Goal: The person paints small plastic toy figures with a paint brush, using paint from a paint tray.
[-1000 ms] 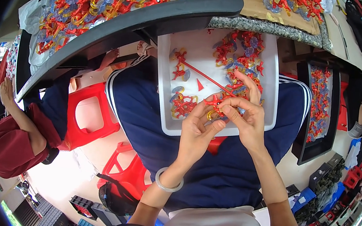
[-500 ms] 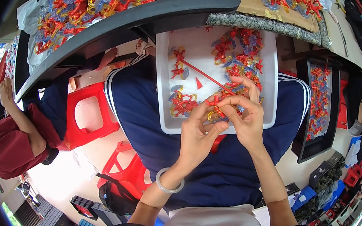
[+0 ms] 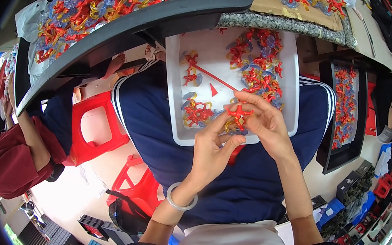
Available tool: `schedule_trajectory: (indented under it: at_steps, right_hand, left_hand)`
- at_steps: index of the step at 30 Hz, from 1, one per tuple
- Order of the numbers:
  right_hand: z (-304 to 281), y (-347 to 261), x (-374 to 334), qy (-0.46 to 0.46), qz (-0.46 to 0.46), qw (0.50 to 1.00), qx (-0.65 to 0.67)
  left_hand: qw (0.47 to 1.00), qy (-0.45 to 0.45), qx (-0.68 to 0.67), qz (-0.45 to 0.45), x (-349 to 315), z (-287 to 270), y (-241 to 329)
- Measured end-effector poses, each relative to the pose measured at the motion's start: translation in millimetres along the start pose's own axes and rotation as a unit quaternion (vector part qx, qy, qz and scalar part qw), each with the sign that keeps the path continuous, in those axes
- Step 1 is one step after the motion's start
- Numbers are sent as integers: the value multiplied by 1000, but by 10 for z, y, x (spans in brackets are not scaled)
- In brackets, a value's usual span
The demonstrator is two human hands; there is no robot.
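Red figure point(image 3: 239, 114), mid-frame, gripped by left hand point(image 3: 210, 148) and right hand point(image 3: 273, 131); I cannot tell which tray pieces point(image 3: 260, 76) are done.

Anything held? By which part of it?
Red figure, held between left hand at its lower left and right hand at its right; exact contact hidden.

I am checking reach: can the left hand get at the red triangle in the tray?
Probably yes: the red triangle lies uncovered nearby, though the left hand is occupied with a red figure.
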State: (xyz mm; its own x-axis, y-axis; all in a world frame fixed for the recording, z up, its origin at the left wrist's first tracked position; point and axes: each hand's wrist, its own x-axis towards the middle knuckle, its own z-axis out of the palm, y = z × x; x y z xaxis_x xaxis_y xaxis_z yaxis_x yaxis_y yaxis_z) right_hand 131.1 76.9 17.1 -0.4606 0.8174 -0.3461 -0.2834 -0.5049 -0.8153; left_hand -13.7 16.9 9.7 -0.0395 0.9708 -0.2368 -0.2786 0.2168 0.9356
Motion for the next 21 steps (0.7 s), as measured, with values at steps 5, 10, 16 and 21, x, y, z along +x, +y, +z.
schedule_trajectory:
  at_steps: [5,10,16,21]
  right_hand:
    - [30,-27,-9,8,17,997,-77]
    - [56,-57,-6,19,19,994,-109]
    - [-84,-95,13,-70,32,997,-4]
    - [-53,-85,6,-83,5,996,-25]
  left_hand:
    - [990,-23,135,10,-21,24,115]
    - [984,-18,174,40,-27,6,95]
    - [993,-38,-113,-6,-59,-80,31]
    - [989,-64,-136,-13,-25,-142,42]
